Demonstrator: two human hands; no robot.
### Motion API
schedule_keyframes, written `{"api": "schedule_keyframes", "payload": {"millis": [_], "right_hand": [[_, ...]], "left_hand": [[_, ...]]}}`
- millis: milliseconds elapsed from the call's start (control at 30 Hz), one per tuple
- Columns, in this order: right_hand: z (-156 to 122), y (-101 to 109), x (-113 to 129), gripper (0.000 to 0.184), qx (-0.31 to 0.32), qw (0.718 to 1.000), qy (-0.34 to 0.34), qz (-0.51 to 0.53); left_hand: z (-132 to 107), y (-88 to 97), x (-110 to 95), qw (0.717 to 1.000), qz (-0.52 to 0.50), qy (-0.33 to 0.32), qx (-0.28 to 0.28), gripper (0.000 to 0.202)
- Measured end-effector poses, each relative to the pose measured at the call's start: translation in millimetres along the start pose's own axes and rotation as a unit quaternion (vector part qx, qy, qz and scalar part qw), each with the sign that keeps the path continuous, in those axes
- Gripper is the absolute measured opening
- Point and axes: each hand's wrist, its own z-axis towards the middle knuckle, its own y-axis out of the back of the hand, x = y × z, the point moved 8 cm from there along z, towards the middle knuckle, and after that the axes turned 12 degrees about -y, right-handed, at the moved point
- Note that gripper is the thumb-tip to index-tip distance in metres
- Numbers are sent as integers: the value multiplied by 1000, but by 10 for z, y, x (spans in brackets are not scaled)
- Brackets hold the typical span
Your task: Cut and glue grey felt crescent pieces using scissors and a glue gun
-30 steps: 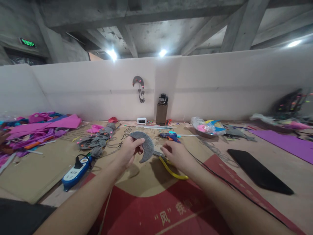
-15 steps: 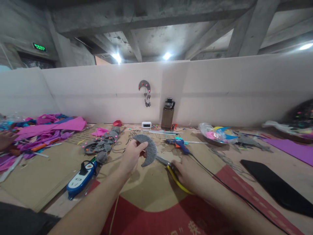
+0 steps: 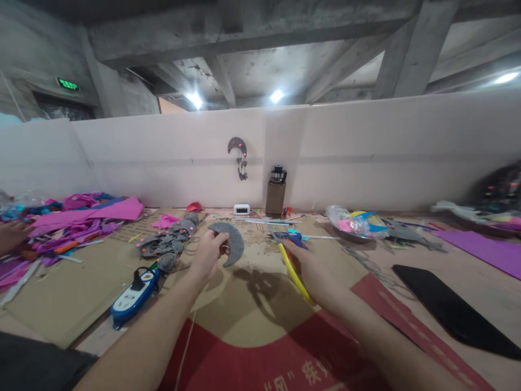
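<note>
My left hand point(image 3: 210, 251) pinches a grey felt crescent moon point(image 3: 234, 247) by its inner curve, held above the cardboard. To the right, my right hand point(image 3: 300, 260) is closed round the yellow handles of a pair of scissors point(image 3: 293, 276), whose blades point up and away, apart from the felt. Just behind that hand lies a blue hot glue gun point(image 3: 285, 237), partly covered by it. On the wall hangs a grey crescent moon point(image 3: 236, 144) with pink dots and dangling small shapes.
At left lie pink and purple felt scraps point(image 3: 87, 214), another person's hand point(image 3: 14, 237), grey felt pieces point(image 3: 166, 244) and a blue-white power strip point(image 3: 135, 296). A bottle point(image 3: 275, 195) and white clock point(image 3: 241, 209) stand at the back. Rightward are a bowl point(image 3: 354, 235) and a black phone-like slab point(image 3: 451, 307).
The scissors have moved away from the felt crescent, and their blades have swung upward. My left hand has shifted slightly left with the crescent.
</note>
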Motion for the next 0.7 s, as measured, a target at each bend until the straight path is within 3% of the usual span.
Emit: {"api": "schedule_keyframes", "payload": {"millis": [100, 333, 533, 700], "right_hand": [[-38, -30, 67, 57, -1, 1000, 30, -10], [-78, -12, 123, 46, -53, 985, 72, -147], [-51, -12, 128, 42, -81, 972, 79, -205], [-101, -69, 244, 43, -50, 960, 85, -263]], "left_hand": [[6, 28, -18, 1000, 16, 1, -11, 22], [28, 1, -50, 1000, -1, -14, -3, 23], [23, -14, -59, 1000, -8, -8, 5, 22], [10, -24, -108, 1000, -6, -8, -3, 20]]}}
